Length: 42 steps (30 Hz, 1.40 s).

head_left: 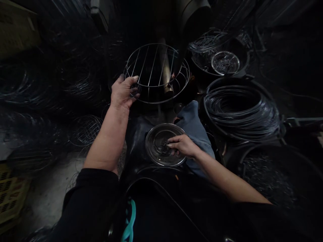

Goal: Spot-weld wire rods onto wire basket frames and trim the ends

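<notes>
Nearest me, my right hand [182, 146] lies on a round steel disc [153, 144] against a blue-grey cloth [195, 129], its fingers curled down, though I cannot tell if they grip anything. My left hand [123, 92] closes around the edge of a round wire rack [156, 72] on a metal post [166, 79]. Farther right sits a large coil of wire [239, 111].

A thick coil of dark wire [239, 112] lay to the right, with a black tub [246, 62] of wire rings beyond it and a blue cloth [194, 129] beside the coil. Round wire frames [80, 84] were heaped on the left, and a yellow plastic crate [11, 193] sat at near left
</notes>
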Each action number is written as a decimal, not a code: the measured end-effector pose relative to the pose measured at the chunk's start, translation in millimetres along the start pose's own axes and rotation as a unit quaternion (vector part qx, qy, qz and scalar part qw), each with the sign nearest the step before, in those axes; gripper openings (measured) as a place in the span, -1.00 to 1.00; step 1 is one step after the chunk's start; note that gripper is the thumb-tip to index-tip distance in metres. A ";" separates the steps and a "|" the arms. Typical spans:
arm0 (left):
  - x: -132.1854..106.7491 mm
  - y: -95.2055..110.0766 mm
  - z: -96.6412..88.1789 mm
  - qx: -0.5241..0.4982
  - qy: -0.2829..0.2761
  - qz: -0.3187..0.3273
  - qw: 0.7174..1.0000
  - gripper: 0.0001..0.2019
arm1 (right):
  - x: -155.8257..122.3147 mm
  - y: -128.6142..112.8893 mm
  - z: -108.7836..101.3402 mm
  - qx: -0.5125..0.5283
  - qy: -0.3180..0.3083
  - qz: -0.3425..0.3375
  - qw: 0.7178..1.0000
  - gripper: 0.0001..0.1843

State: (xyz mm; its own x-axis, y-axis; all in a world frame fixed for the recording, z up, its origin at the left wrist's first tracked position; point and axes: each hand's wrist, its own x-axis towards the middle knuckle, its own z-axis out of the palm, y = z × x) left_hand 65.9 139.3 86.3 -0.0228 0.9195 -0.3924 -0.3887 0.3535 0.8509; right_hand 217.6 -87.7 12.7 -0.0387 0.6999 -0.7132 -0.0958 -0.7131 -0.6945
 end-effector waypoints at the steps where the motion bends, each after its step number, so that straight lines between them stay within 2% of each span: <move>1: -1.1 0.5 0.1 0.010 -0.012 -0.005 1.000 -0.28 | 0.5 -0.9 -0.1 -0.018 0.012 0.004 1.000 -0.82; 3: -3.3 1.9 0.7 0.023 -0.029 -0.008 0.999 -0.27 | 0.8 -2.6 -1.4 -0.056 0.025 -0.013 0.998 -0.85; 7: -8.1 5.0 2.8 0.033 -0.025 -0.009 0.999 -0.26 | 0.1 -0.5 -3.7 -0.195 0.020 -0.117 0.974 -0.89; 10: -11.8 6.7 4.7 0.040 -0.011 -0.006 0.999 -0.21 | 1.3 0.2 -1.8 -0.238 0.003 -0.121 0.964 -0.87; 12: -14.1 7.2 6.1 0.037 -0.007 -0.003 0.999 -0.17 | 2.4 -8.8 -1.7 -0.186 0.006 -0.114 0.976 -0.93; 13: -15.0 7.1 6.7 0.032 -0.005 -0.001 0.999 -0.16 | 2.3 -17.1 -2.9 -0.143 0.018 -0.125 0.982 -0.89; 15: -16.3 6.4 7.7 0.019 0.001 0.003 1.000 -0.13 | -0.1 -37.9 -7.2 -0.045 0.056 -0.173 0.982 -0.75; 17: -16.8 5.4 8.0 0.004 0.007 0.008 1.000 -0.10 | -5.5 -55.4 -12.1 0.015 0.079 -0.224 0.971 -0.68; 19: -16.4 4.2 7.7 -0.005 0.004 0.011 1.000 -0.12 | -12.3 -59.7 -13.8 -0.008 0.044 -0.229 0.972 -0.72; 21: -15.4 3.0 6.7 -0.004 0.001 0.013 1.000 -0.21 | -17.7 -48.6 -10.5 -0.102 -0.027 -0.217 0.970 -0.86; 22: -14.8 2.3 6.2 -0.003 -0.001 0.014 1.000 -0.27 | -19.3 -39.6 -7.7 -0.161 -0.055 -0.219 0.961 -0.93; 24: -14.0 0.8 5.1 -0.002 -0.004 0.022 1.000 -0.42 | -20.1 -22.4 -2.6 -0.250 -0.071 -0.244 0.934 -0.91; 25: -14.1 -0.1 4.8 -0.003 -0.008 0.029 1.000 -0.50 | -19.5 -17.3 -1.3 -0.266 -0.060 -0.260 0.926 -0.89; 27: -16.0 -2.3 5.3 -0.007 -0.021 0.040 0.999 -0.58 | -17.1 -18.8 -2.0 -0.231 -0.020 -0.275 0.933 -0.89; 29: -20.4 -5.3 7.3 -0.013 -0.028 0.043 0.999 -0.59 | -13.8 -35.5 -6.1 -0.156 0.025 -0.280 0.947 -0.82; 31: -25.9 -9.2 10.0 -0.017 -0.026 0.044 0.999 -0.58 | -10.2 -60.3 -11.2 -0.106 0.072 -0.299 0.946 -0.73; 34: -32.3 -16.0 13.1 -0.019 -0.030 0.056 0.998 -0.58 | -4.3 -91.5 -18.5 -0.118 0.146 -0.383 0.905 -0.76; 36: -33.7 -19.6 13.7 -0.021 -0.034 0.058 0.998 -0.59 | -1.4 -99.7 -24.2 -0.142 0.171 -0.408 0.885 -0.82; 37: -33.6 -21.0 13.6 -0.021 -0.034 0.056 0.998 -0.60 | -0.8 -100.2 -27.8 -0.143 0.173 -0.398 0.890 -0.81; 40: -31.4 -23.5 13.9 -0.018 -0.038 0.048 0.998 -0.60 | -2.9 -96.0 -40.2 -0.103 0.155 -0.328 0.926 -0.75; 42: -29.6 -24.8 15.2 -0.019 -0.043 0.046 0.998 -0.59 | -6.2 -95.5 -47.1 -0.101 0.158 -0.317 0.930 -0.79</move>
State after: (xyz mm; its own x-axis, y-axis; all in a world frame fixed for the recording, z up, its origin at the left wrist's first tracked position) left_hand 90.2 105.9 82.1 0.0182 0.9595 -0.2810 -0.4225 0.2621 0.8676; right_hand 273.9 -25.9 79.0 0.2598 0.9575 -0.1250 0.1905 -0.1777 -0.9655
